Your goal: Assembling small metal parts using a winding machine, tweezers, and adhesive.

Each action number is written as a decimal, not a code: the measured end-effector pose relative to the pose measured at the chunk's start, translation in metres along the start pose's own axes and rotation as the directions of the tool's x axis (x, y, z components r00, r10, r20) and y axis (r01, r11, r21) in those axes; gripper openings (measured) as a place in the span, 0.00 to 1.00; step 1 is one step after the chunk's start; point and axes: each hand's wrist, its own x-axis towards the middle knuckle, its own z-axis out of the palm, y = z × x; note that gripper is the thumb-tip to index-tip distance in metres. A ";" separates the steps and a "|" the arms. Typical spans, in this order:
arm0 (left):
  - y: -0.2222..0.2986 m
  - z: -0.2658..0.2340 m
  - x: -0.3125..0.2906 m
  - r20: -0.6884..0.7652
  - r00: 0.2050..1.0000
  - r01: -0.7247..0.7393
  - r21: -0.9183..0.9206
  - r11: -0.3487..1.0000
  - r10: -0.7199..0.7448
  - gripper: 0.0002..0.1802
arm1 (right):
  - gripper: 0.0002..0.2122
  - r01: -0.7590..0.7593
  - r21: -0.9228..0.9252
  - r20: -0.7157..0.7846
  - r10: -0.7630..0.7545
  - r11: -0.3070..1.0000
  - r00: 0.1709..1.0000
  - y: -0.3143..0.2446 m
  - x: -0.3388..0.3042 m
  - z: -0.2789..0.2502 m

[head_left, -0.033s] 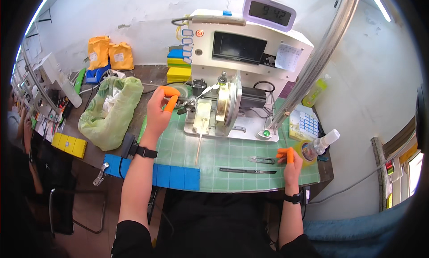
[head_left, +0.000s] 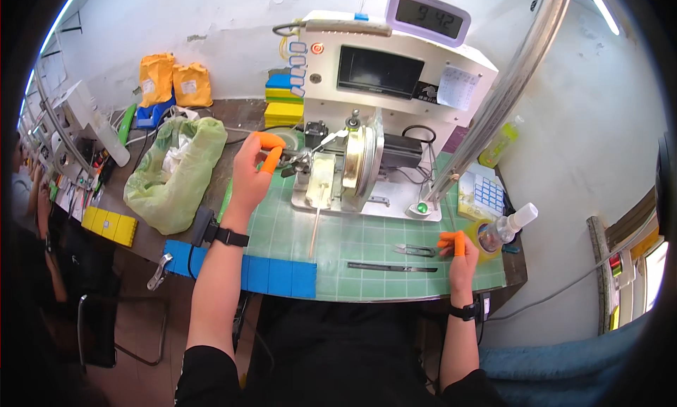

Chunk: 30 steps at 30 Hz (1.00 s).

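Observation:
My left hand (head_left: 252,167), orange finger cots on its thumb and finger, pinches the end of a metal fixture (head_left: 300,160) at the left of the white machine's (head_left: 395,54) wheel. Right of the fixture stands a round gold-edged wheel (head_left: 355,162). Below the fixture, a pale block (head_left: 321,178) has a thin wooden stick (head_left: 314,232) pointing toward me. My right hand (head_left: 460,260), also in orange cots, rests with curled fingers at the mat's right side. A thin rod stands up by its fingertips; whether they grip it is unclear. Thread snips (head_left: 415,250) and dark tweezers (head_left: 392,267) lie left of it.
Blue foam blocks (head_left: 278,277) line the green cutting mat's (head_left: 367,287) front edge. A bag-lined bin (head_left: 169,206) stands at left. Beside my right hand are a yellow tape roll (head_left: 486,239) and a clear bottle (head_left: 504,231). A metal post (head_left: 497,90) slants up at right.
The whole view has shifted very slightly. Both hands keep their places and nothing else visibly moves.

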 end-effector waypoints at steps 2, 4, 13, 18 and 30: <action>0.002 0.000 -0.001 0.006 1.000 0.029 -0.017 0.999 -0.029 0.06 | 0.19 -0.008 -0.004 0.020 0.008 1.000 1.000 -0.001 0.000 -0.003; 0.002 -0.001 0.000 0.005 1.000 0.026 -0.004 1.000 -0.026 0.06 | 0.19 -0.016 0.004 0.025 0.016 1.000 1.000 -0.004 -0.001 -0.002; 0.014 0.003 0.002 0.001 1.000 -0.011 0.078 0.997 0.011 0.06 | 0.16 -0.030 -0.004 0.058 0.031 1.000 0.998 -0.008 -0.002 0.001; 0.013 0.002 0.003 0.068 0.998 -0.014 0.135 0.991 0.005 0.05 | 0.11 -0.014 -0.214 0.196 0.057 0.977 0.979 -0.034 -0.009 0.011; 0.079 -0.006 0.038 0.481 0.838 -0.497 0.477 0.725 0.257 0.05 | 0.14 0.308 -0.610 0.435 -0.017 0.730 0.900 -0.081 0.012 0.038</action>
